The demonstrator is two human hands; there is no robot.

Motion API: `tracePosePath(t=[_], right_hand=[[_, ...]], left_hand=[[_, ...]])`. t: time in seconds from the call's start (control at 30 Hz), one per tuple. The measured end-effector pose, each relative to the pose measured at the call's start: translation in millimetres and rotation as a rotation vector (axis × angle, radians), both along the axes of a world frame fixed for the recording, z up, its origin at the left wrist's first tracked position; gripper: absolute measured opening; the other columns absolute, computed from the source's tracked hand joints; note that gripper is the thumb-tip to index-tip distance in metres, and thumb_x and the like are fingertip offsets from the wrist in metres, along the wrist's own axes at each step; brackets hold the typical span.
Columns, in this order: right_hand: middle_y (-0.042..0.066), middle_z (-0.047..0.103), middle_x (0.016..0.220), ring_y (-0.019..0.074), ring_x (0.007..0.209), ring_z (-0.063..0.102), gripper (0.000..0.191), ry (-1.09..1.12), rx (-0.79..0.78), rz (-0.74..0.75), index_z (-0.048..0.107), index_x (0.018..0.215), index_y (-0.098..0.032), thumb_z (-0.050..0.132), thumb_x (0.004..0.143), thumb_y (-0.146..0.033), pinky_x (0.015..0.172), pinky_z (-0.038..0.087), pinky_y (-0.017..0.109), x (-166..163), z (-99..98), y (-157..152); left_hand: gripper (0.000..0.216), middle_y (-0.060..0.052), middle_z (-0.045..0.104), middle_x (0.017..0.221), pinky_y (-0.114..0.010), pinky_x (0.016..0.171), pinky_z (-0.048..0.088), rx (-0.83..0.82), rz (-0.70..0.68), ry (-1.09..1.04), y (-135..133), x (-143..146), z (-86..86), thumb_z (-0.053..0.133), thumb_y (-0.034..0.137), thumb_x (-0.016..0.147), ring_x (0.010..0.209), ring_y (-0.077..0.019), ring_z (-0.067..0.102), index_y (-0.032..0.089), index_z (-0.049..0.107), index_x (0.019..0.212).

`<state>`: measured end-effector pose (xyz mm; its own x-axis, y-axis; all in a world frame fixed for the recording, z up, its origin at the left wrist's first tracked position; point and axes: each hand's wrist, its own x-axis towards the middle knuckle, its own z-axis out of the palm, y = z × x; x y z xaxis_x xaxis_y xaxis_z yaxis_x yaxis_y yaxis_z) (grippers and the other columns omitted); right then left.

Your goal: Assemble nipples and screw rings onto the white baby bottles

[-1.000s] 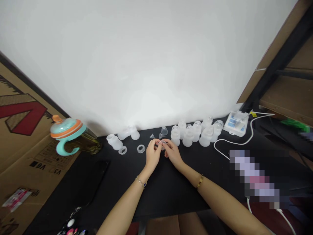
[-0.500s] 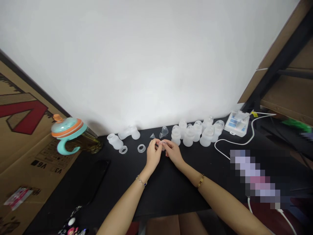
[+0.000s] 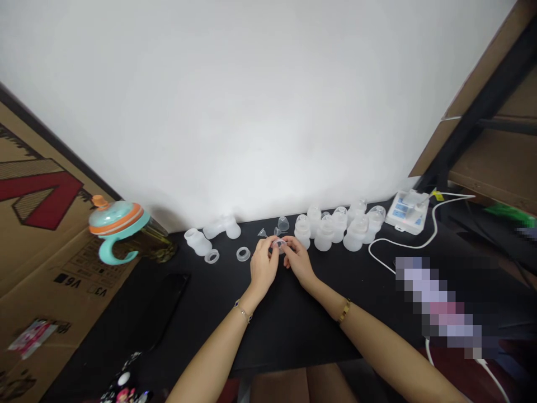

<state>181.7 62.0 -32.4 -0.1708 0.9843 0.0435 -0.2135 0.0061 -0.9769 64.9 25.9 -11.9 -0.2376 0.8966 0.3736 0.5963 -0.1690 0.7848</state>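
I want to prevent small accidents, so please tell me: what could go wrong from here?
The clear round piece held between the left hand and right hand could slip out. The right hand is also close to the nearest upright bottle, and might tip it.

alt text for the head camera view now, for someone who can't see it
A person's left hand and right hand pinch a small translucent round piece over a black table. Frosted white bottles with clear domed caps stand to the right; two loose translucent rings sit to the left.
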Motion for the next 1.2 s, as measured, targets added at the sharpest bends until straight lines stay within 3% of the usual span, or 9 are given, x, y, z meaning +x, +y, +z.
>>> tracePosePath(t=[0.17,0.37,0.57,0.83,1.03,1.2], right_hand=[[-0.002,0.063,0.082,0.0061,0.042,0.048,0.031,-0.03,0.012,0.005,0.066,0.102,-0.021,0.063,0.084,-0.046,0.037,0.036,0.019,0.3,-0.3,-0.1],[-0.003,0.062,0.07,0.0084,0.04,0.049,0.034,-0.082,0.065,0.058,0.067,0.103,-0.021,0.057,0.088,-0.05,0.036,0.036,0.02,-2.8,-8.9,2.5],[0.0,0.065,0.067,0.0091,0.039,0.047,0.034,-0.135,0.124,0.05,0.071,0.096,-0.02,0.058,0.088,-0.05,0.038,0.035,0.022,0.1,-5.0,2.1],[-0.002,0.063,0.068,0.0097,0.039,0.049,0.035,-0.075,0.059,0.029,0.067,0.107,-0.021,0.059,0.086,-0.048,0.038,0.036,0.021,-1.2,-7.3,1.9],[-0.004,0.061,0.066,0.0089,0.039,0.048,0.033,-0.078,0.04,0.04,0.066,0.108,-0.02,0.058,0.084,-0.041,0.038,0.036,0.02,-0.8,-7.4,2.1],[-0.004,0.06,0.067,0.0081,0.041,0.048,0.031,-0.113,0.069,0.052,0.068,0.107,-0.02,0.058,0.084,-0.038,0.039,0.038,0.02,-0.4,-6.2,1.4]], left_hand=[[0.023,-0.004,0.062,0.097,-0.028,0.067,0.045,-0.002,0.01,0.026,0.0,0.0,-0.2,0.053,0.037,0.099,0.064,-0.0132,0.056,0.022,0.068,0.109],[0.024,-0.003,0.058,0.088,-0.027,0.066,0.047,0.014,-0.03,-0.088,5.1,-3.2,-6.0,0.053,0.04,0.098,0.069,-0.0149,0.057,0.021,0.067,0.096],[0.021,-0.002,0.057,0.085,-0.026,0.063,0.046,0.021,-0.076,-0.157,7.4,-3.9,-8.9,0.055,0.038,0.097,0.068,-0.0145,0.056,0.02,0.065,0.09],[0.025,-0.003,0.059,0.092,-0.026,0.065,0.046,0.017,-0.058,-0.113,6.3,-3.8,-7.6,0.052,0.041,0.099,0.069,-0.014,0.056,0.021,0.068,0.101],[0.021,-0.003,0.059,0.096,-0.026,0.062,0.045,-0.016,-0.043,-0.084,5.2,-2.3,-4.3,0.058,0.038,0.097,0.063,-0.011,0.053,0.021,0.068,0.102],[0.017,-0.003,0.059,0.101,-0.027,0.068,0.048,-0.002,-0.041,-0.085,4.6,-2.1,-3.1,0.058,0.034,0.096,0.069,-0.012,0.058,0.02,0.066,0.099]])
